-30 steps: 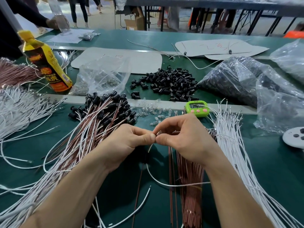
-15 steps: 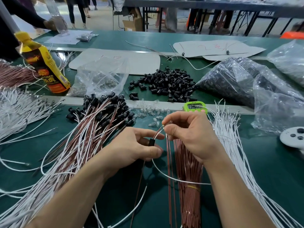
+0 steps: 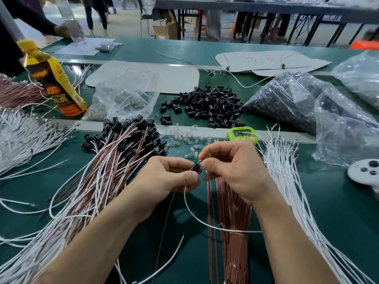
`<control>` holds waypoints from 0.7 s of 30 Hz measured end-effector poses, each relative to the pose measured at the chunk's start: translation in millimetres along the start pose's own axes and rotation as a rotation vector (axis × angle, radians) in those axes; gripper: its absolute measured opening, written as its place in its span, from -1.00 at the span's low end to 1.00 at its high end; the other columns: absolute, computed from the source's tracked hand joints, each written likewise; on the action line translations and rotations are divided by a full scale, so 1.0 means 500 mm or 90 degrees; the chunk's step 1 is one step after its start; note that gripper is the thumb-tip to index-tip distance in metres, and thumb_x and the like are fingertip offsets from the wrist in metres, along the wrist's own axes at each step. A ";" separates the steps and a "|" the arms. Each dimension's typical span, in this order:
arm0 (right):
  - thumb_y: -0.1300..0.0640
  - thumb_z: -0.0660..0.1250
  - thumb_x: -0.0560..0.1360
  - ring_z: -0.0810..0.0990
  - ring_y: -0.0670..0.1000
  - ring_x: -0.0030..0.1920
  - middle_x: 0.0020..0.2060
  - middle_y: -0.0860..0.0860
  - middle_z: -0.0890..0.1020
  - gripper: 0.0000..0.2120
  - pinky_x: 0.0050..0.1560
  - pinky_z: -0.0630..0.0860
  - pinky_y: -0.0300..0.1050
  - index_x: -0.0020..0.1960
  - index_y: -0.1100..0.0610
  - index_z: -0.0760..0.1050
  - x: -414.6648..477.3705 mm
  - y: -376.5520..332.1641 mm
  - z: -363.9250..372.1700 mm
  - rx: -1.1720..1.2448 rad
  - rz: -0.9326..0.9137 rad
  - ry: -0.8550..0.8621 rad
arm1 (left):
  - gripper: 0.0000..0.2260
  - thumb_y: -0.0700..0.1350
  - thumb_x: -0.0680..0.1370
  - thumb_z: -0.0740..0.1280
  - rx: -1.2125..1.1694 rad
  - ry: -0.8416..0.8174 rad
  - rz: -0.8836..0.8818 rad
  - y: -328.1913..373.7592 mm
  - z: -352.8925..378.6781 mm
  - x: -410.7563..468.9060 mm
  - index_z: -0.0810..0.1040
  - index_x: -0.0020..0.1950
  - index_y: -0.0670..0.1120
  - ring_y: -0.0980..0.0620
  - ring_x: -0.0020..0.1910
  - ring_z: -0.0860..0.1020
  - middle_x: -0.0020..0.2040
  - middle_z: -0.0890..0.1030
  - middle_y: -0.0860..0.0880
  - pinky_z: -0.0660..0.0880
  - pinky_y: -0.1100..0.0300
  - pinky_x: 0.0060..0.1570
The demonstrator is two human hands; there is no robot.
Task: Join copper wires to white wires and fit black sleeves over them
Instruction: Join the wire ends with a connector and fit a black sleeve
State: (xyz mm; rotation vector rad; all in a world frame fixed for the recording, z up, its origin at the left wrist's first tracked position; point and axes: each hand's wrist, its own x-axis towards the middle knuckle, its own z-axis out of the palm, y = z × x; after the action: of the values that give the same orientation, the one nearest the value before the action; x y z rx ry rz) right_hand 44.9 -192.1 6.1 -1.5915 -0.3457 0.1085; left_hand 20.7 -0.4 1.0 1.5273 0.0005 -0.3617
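Note:
My left hand (image 3: 168, 177) pinches a black sleeve (image 3: 194, 166) between thumb and fingers. A white wire (image 3: 196, 218) and a copper wire (image 3: 164, 226) trail down from it. My right hand (image 3: 231, 171) pinches the metal wire ends sticking out of the sleeve's top. A bundle of copper wires (image 3: 235, 232) lies under my right wrist. Loose white wires (image 3: 291, 191) fan out on the right. A heap of finished wire pairs with black sleeves (image 3: 114, 160) lies to the left. Loose black sleeves (image 3: 209, 105) are piled behind.
A green timer (image 3: 242, 134) sits just past my right hand, with small clear bulbs (image 3: 184, 140) beside it. A yellow bottle (image 3: 53, 78) stands at the left. Plastic bags (image 3: 307, 103) fill the right. Another person's hand (image 3: 61, 30) holds a bottle at the far left.
My hands came apart and then closed together again. The black sleeve has moved up the wires to their ends, and my right hand now pinches the tips above it.

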 end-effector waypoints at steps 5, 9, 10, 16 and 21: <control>0.49 0.45 0.47 0.65 -0.01 -0.36 -0.31 0.10 0.69 -0.69 -0.31 0.61 -0.20 -0.18 0.08 0.73 -0.001 -0.003 -0.003 -0.008 -0.002 -0.044 | -0.89 -0.31 0.47 0.49 -0.007 -0.006 -0.005 0.000 -0.001 -0.003 0.74 -0.04 -0.19 0.04 -0.39 0.59 -0.27 0.68 -0.17 0.54 0.26 -0.37; 0.47 0.47 0.45 0.63 -0.04 -0.39 -0.35 0.03 0.69 -0.72 -0.33 0.59 -0.21 -0.16 0.10 0.74 -0.001 -0.003 -0.009 -0.006 -0.011 -0.040 | -0.79 -0.35 0.46 0.49 -0.020 0.038 0.031 -0.003 0.008 -0.001 0.70 0.05 -0.15 0.03 -0.46 0.54 -0.28 0.68 -0.20 0.50 0.25 -0.42; 0.46 0.48 0.46 0.63 -0.05 -0.39 -0.35 0.02 0.69 -0.73 -0.33 0.59 -0.21 -0.16 0.10 0.74 0.000 -0.002 -0.008 -0.004 -0.016 -0.027 | -0.78 -0.36 0.45 0.49 -0.029 0.056 0.042 -0.003 0.010 0.000 0.68 0.06 -0.17 0.02 -0.44 0.56 -0.28 0.68 -0.21 0.52 0.24 -0.41; 0.42 0.50 0.44 0.64 -0.08 -0.39 -0.33 -0.01 0.71 -0.72 -0.34 0.58 -0.25 -0.19 0.03 0.74 0.005 0.004 0.007 -0.008 -0.032 0.047 | -0.87 -0.35 0.54 0.40 -0.110 0.049 -0.002 -0.003 0.010 0.003 0.53 0.00 -0.16 0.08 -0.47 0.50 -0.25 0.68 -0.16 0.44 0.32 -0.48; 0.44 0.53 0.40 0.66 -0.07 -0.38 -0.32 0.02 0.73 -0.73 -0.33 0.60 -0.25 -0.16 0.06 0.77 0.003 0.001 0.005 0.015 -0.029 0.037 | -0.88 -0.34 0.52 0.42 -0.097 0.069 0.014 -0.006 0.008 0.002 0.57 -0.01 -0.17 0.13 -0.51 0.40 -0.21 0.72 -0.18 0.35 0.39 -0.48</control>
State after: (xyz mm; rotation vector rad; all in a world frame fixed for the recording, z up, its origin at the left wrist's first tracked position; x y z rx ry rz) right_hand 45.8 -189.4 5.9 -1.5598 -0.3337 0.0314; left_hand 20.2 -4.7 -1.9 1.3931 0.0952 -0.2553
